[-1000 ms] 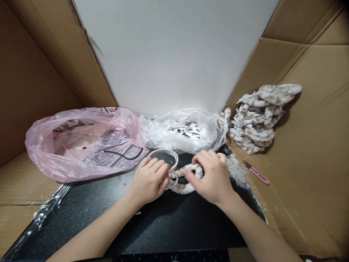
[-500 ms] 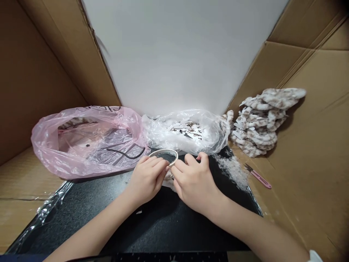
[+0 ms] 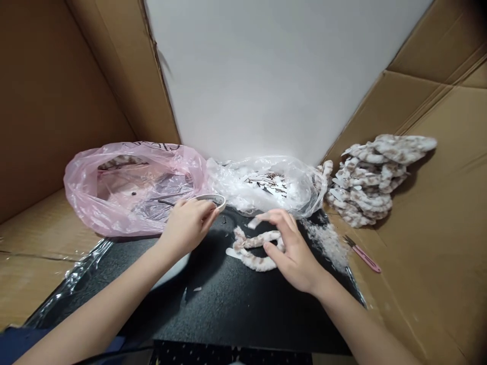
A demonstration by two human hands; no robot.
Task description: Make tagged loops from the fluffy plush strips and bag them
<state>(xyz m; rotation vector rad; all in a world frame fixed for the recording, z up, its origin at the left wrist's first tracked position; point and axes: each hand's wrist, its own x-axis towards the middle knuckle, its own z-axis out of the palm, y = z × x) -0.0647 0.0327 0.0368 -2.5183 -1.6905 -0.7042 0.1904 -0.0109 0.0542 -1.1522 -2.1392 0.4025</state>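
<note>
My left hand (image 3: 188, 223) is closed around a thin, nearly used-up roll of tape (image 3: 219, 201), above the front of the pink bag. A short whitish strip of tape (image 3: 254, 223) is at the fingertips of my right hand (image 3: 291, 248); its thumb is spread away from the other fingers. Under that hand, a fuzzy white-and-brown ring (image 3: 258, 262) like a plush headband lies on the black table top (image 3: 228, 314). From the ring's left end sticks a small white tab (image 3: 233, 252). Part of the ring's right side is hidden by my right hand.
A pink plastic bag (image 3: 83, 203) stands open at the left, a clear bag (image 3: 228, 187) of white scraps beside it. More fuzzy rings (image 3: 369, 187) are piled at the right, near pink thread snips (image 3: 363, 256) and loose fluff (image 3: 327, 241). Cardboard walls (image 3: 426, 203) surround the table.
My hands have come apart from the tape roll. The left moved leftward with the roll; the right moved right with a strip of tape, uncovering the fuzzy ring. The view has shifted slightly.
</note>
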